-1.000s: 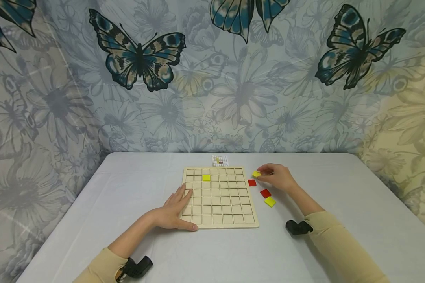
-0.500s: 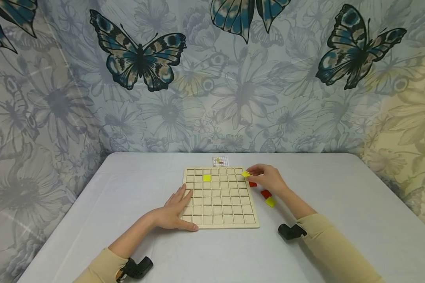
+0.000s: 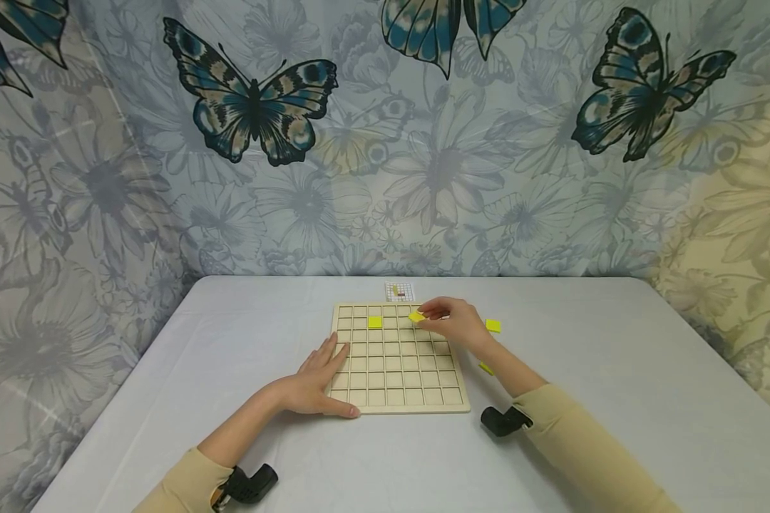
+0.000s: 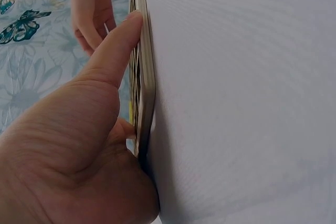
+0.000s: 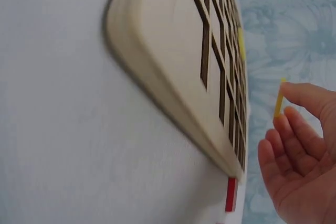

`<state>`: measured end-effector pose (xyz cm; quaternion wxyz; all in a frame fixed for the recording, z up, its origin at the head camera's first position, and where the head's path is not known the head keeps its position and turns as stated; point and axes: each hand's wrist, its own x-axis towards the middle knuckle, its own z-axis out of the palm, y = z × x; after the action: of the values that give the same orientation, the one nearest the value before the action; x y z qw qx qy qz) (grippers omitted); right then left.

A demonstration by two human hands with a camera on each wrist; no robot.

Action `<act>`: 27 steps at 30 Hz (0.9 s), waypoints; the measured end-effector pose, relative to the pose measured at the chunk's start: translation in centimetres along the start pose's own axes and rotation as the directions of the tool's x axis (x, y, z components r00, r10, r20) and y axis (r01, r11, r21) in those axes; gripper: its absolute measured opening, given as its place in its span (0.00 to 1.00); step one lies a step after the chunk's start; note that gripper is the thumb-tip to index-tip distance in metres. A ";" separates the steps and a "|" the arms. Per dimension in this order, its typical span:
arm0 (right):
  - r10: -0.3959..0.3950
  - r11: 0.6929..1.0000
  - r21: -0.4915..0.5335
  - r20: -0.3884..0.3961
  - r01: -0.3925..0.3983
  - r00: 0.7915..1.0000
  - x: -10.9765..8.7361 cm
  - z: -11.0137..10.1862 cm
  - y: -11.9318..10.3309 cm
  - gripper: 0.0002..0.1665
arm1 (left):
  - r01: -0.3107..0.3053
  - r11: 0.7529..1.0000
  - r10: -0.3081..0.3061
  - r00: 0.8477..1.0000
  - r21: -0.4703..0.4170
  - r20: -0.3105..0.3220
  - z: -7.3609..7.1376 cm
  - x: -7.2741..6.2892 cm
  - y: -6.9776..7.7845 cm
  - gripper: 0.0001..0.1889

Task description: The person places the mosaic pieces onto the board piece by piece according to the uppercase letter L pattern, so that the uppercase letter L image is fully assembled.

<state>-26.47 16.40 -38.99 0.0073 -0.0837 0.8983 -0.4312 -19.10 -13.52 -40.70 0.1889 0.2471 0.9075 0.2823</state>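
A wooden grid board (image 3: 391, 381) lies on the table, its surface divided into square cells. My left hand (image 3: 308, 381) rests along its left side with fingers spread, the thumb at the front edge. Between thumb and fingertips my right hand (image 3: 452, 322) pinches a yellow square tile (image 3: 415, 317), over the board's back right cells. The right wrist view shows this yellow tile edge-on, raised above the grid. Another yellow tile (image 3: 375, 322) sits in a cell toward the back left. A red tile (image 5: 231, 194) lies by the board's right edge, hidden in the head view.
Behind the board lies a small card (image 3: 399, 291) printed with a coloured grid. Two loose yellow tiles lie right of the board: one tile (image 3: 493, 325) beyond my right hand, another tile (image 3: 485, 368) partly under the forearm. A butterfly-patterned backdrop (image 3: 423, 178) stands behind the table.
My right hand has carried the pinched yellow tile leftward, from beside the board to over it. A yellow tile is uncovered behind the hand, and the red tiles are now covered. My left hand stays still.
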 end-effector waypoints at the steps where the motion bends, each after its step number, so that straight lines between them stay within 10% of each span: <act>1: -0.003 1.000 0.004 0.004 0.003 1.000 0.0 0.2 -0.2 0.19 | 0.001 1.000 -0.001 1.000 0.001 0.001 0.0 0.0 0.0 0.62; 27: -0.154 0.988 0.011 0.124 0.154 0.980 0.2 4.1 -2.7 0.13 | -0.007 1.000 0.007 1.000 0.017 0.003 0.0 0.1 -0.2 0.61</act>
<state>-25.96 11.60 -39.46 0.0300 -0.1798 0.8866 -0.4251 -19.28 -13.61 -40.88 0.1873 0.2523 0.9087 0.2749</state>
